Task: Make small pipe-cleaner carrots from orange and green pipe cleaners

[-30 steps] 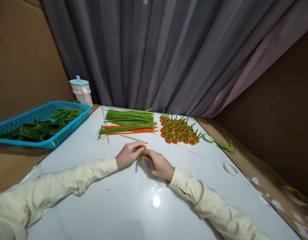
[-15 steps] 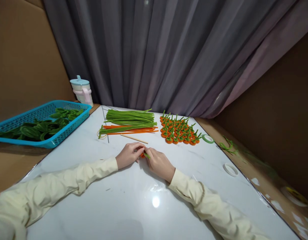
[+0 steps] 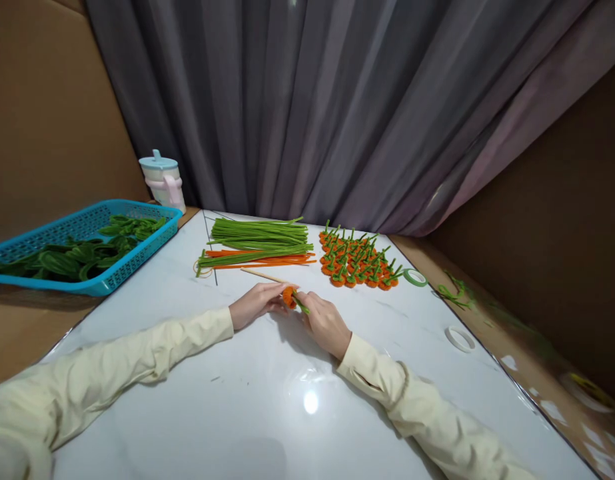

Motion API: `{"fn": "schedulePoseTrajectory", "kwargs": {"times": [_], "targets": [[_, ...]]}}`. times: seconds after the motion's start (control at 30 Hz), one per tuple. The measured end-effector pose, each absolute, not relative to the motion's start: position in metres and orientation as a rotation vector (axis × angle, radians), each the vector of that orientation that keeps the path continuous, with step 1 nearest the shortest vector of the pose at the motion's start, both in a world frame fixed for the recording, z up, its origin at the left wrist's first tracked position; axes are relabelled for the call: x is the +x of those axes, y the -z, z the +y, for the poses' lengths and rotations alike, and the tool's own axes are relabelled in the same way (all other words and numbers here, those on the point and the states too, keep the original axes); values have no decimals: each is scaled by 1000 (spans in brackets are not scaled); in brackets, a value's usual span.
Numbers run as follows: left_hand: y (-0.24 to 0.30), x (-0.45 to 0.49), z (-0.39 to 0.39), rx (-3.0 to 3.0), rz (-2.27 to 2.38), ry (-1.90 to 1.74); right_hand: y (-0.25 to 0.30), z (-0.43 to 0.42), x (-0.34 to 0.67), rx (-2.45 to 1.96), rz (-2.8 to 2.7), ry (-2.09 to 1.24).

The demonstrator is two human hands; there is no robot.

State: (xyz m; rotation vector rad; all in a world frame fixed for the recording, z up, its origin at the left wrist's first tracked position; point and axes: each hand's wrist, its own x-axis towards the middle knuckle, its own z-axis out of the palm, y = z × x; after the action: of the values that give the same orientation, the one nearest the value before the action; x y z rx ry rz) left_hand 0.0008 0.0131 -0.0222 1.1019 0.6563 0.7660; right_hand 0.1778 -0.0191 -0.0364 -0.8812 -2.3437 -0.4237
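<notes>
Between my hands is a small orange pipe-cleaner pumpkin (image 3: 288,297) with a green stem sticking out toward the lower right. My left hand (image 3: 254,306) has its fingertips on the pumpkin's left side. My right hand (image 3: 327,323) pinches the green stem on the other side. Just beyond my fingers lies a thin wooden stick (image 3: 261,275). Farther back are a bundle of green pipe cleaners (image 3: 260,233) and some orange pipe cleaners (image 3: 267,263). Rows of similar orange pumpkins with green stems (image 3: 354,260) stand to the right of them.
A blue plastic basket (image 3: 100,287) with green fuzzy pieces is at the left, near a lidded cup (image 3: 163,181). At the right lie a green tape roll (image 3: 416,277), a white tape roll (image 3: 460,339) and green scraps (image 3: 454,292). A grey curtain (image 3: 287,100) hangs behind the table.
The pumpkin has come into clearer view between my hands, lifted and turned. My right hand has shifted slightly right, and my left fingers have straightened somewhat.
</notes>
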Motion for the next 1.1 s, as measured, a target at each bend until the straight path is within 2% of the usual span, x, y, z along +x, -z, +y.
{"fn": "schedulePoseTrajectory", "kwargs": {"times": [0.3, 0.83, 1.1], "targets": [[24, 0, 11, 1064, 651, -677, 35, -21, 173, -968, -2319, 202], [23, 5, 4, 992, 599, -663, 35, -19, 173, -1155, -2470, 306], [22, 2, 6, 1006, 643, -728, 15, -25, 172, -1214, -2614, 307]]}}
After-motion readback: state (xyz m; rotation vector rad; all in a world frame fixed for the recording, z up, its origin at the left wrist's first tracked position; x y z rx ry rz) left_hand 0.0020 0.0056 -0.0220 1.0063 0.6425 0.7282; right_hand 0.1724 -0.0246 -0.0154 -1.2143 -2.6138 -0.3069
